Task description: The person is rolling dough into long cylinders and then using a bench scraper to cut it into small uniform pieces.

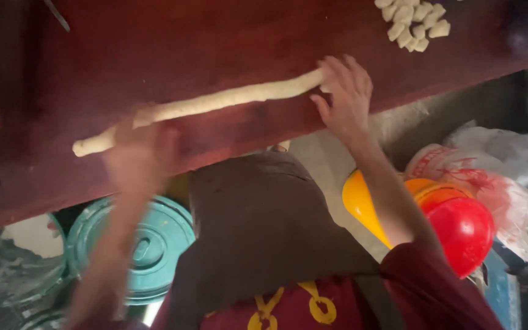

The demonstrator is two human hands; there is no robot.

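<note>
On the dark red tabletop, both flat, unclenched palms, left hand and right hand, press the dough rope lengthwise, seemingly for rolling.

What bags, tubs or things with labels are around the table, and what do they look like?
Plastic bag: on the floor at right, crumpled, white with red print.
Teal lid: on a round tub under the table's edge, left.
Red and orange-yellow round container: on the floor beside the right forearm.
No signs or screens.
</note>
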